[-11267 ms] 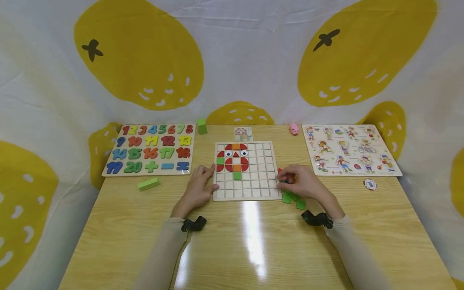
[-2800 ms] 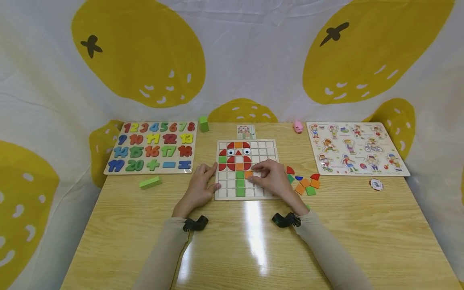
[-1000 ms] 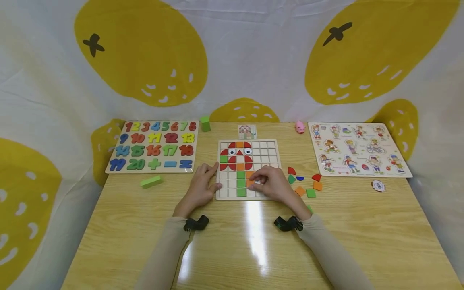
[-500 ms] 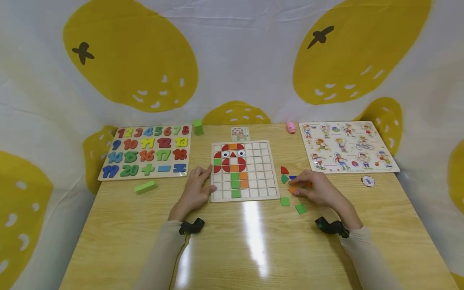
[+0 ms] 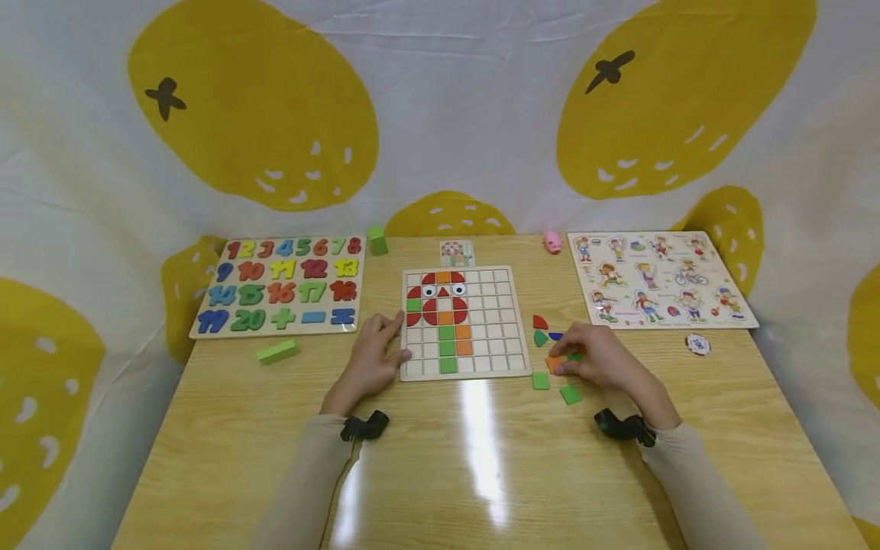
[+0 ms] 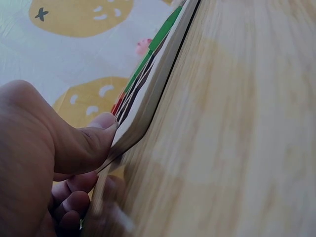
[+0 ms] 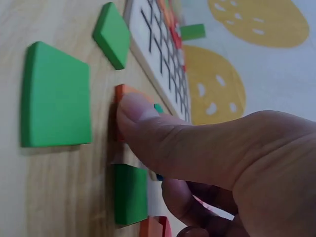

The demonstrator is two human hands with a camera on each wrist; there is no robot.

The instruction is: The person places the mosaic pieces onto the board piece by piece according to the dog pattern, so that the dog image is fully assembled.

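Note:
My left hand (image 5: 371,355) is at the left edge of a wooden grid board (image 5: 491,367), its index finger and thumb touching the rim. In the left wrist view the thumb presses the corner of the board (image 6: 136,126). On the grid lie red curved pieces (image 5: 457,309), two round eye pieces, green square tiles (image 5: 448,347) in a column and two orange square tiles (image 5: 464,340) beside them. My right hand (image 5: 594,353) pinches an orange square tile (image 5: 552,365) among the loose pieces right of the board. Its thumb covers most of that tile in the right wrist view.
Loose pieces near the right hand include green tiles (image 5: 541,381), a red quarter-round (image 5: 540,322) and a blue piece. A picture card (image 5: 457,253) lies behind the board. A number puzzle (image 5: 282,286) is at left, a figure puzzle (image 5: 667,279) and a poker chip (image 5: 697,344) at right.
Two more green tiles and two orange tiles have come onto the grid over the earlier frames. My right hand has moved from the board right to the loose tiles. The left hand stays put.

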